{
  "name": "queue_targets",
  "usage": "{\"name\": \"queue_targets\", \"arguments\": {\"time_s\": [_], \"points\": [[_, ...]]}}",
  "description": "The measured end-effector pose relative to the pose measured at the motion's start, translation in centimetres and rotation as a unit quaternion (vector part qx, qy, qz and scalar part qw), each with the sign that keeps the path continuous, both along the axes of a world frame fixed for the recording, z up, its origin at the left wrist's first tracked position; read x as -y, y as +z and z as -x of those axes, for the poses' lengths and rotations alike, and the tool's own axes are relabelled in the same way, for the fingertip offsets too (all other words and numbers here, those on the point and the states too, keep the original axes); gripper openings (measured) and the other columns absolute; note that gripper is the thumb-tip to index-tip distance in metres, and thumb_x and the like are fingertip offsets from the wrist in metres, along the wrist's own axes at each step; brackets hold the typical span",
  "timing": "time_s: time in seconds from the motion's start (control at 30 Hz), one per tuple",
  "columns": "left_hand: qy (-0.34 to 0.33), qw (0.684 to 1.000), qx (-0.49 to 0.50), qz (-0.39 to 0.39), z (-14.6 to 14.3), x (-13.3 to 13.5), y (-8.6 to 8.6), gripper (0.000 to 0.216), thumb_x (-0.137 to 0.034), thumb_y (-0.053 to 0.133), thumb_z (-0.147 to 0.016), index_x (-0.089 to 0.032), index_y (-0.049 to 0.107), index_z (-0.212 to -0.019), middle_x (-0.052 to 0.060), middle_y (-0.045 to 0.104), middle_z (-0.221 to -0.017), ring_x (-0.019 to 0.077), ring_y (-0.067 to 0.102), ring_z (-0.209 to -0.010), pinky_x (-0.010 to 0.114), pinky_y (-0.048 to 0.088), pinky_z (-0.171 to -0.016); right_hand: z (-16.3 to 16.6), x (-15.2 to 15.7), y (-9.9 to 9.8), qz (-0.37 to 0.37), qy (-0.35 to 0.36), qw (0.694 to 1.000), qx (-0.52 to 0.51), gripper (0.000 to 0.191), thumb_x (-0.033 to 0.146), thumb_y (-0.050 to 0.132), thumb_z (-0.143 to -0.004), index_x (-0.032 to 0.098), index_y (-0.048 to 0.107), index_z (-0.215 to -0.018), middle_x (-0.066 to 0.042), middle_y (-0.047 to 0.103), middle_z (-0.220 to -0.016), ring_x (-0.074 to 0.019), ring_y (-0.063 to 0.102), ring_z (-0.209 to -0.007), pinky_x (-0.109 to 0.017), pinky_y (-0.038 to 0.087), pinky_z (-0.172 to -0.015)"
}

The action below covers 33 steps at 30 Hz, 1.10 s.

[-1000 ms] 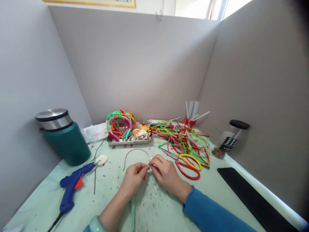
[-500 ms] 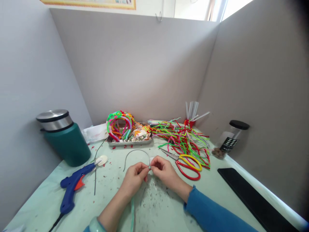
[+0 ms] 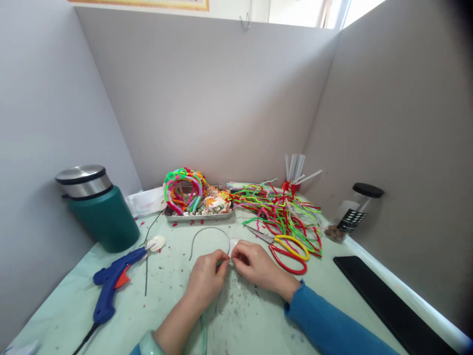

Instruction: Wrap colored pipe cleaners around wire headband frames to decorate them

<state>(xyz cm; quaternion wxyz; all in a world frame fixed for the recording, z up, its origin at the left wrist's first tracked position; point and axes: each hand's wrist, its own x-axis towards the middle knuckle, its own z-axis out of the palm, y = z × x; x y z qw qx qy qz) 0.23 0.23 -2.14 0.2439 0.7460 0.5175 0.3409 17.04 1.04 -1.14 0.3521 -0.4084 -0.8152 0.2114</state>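
My left hand (image 3: 206, 278) and my right hand (image 3: 254, 264) meet at the middle of the table, fingers pinched together at one end of a thin dark metal headband (image 3: 207, 232) that arches away from them. A pale green pipe cleaner (image 3: 203, 330) trails from under my left hand toward me. Both hands are closed at that joint, fingertips nearly touching. A small white shell-like piece (image 3: 234, 243) lies just behind my right fingers.
A blue glue gun (image 3: 111, 286) lies at left by a green flask (image 3: 99, 209). A metal tray (image 3: 199, 213) holds wrapped headbands and shells. Loose coloured pipe cleaners (image 3: 284, 209), red-and-yellow scissors (image 3: 286, 251), a jar (image 3: 354, 212) and a black slab (image 3: 384, 301) sit to the right.
My left hand's fingers have rolled slightly over the headband's end, and both hands shifted a little; the headband has stayed in place.
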Motion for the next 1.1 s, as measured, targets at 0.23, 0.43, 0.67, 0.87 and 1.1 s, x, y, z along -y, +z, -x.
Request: {"name": "queue_targets", "arguments": {"time_s": [0.23, 0.43, 0.67, 0.87, 1.1], "points": [[0.003, 0.998, -0.063, -0.017, 0.1, 0.0, 0.0, 0.017, -0.021, 0.047, -0.079, -0.021, 0.064, -0.078, 0.003, 0.067, -0.068, 0.0154, 0.056, -0.059, 0.022, 0.033, -0.057, -0.2, 0.1, 0.1, -0.024, 0.025, 0.998, 0.046, 0.012, 0.010, 0.050, -0.077, 0.017, 0.060, -0.078, -0.001, 0.057, -0.076, -0.0117, 0.051, -0.067, -0.021, 0.036, -0.061], [0.002, 0.993, -0.110, -0.033, -0.2, 0.6, 0.5, 0.017, -0.016, 0.045, -0.079, -0.021, 0.061, -0.078, 0.000, 0.065, -0.066, 0.0135, 0.055, -0.058, 0.021, 0.032, -0.056, 0.2, -0.3, -0.1, 0.041, 0.004, 0.999, 0.004, 0.010, 0.006, 0.051, -0.065, 0.016, 0.054, -0.064, 0.003, 0.051, -0.063, -0.0091, 0.046, -0.059, -0.019, 0.032, -0.054], [-0.027, 0.978, -0.167, -0.118, -0.3, 0.8, 0.5, 0.018, -0.016, 0.042, -0.082, -0.021, 0.059, -0.083, 0.000, 0.065, -0.070, 0.0143, 0.057, -0.061, 0.022, 0.033, -0.057, 0.4, -1.0, -0.7, 0.230, -0.038, 0.966, -0.109, 0.007, 0.010, 0.048, -0.059, 0.015, 0.052, -0.059, 0.005, 0.046, -0.053, -0.0072, 0.039, -0.051, -0.018, 0.030, -0.046], [-0.061, 0.968, -0.176, -0.169, -0.3, 0.9, 0.3, 0.022, -0.015, 0.038, -0.083, -0.020, 0.060, -0.084, 0.002, 0.065, -0.072, 0.0147, 0.058, -0.061, 0.024, 0.033, -0.056, 0.3, -0.8, -0.3, 0.382, -0.042, 0.900, -0.206, 0.007, 0.011, 0.043, -0.057, 0.017, 0.047, -0.057, 0.009, 0.035, -0.042, -0.0046, 0.026, -0.037, -0.018, 0.016, -0.035], [0.009, 0.999, 0.031, -0.008, -0.4, 0.4, 0.9, 0.019, -0.026, 0.045, -0.081, -0.018, 0.061, -0.077, -0.001, 0.058, -0.057, 0.0114, 0.049, -0.050, 0.021, 0.033, -0.051, 0.6, -0.9, -0.6, 0.312, -0.013, 0.919, -0.241, 0.007, 0.020, 0.050, -0.072, 0.016, 0.054, -0.068, 0.007, 0.043, -0.050, -0.0055, 0.036, -0.040, -0.018, 0.026, -0.039]]}}
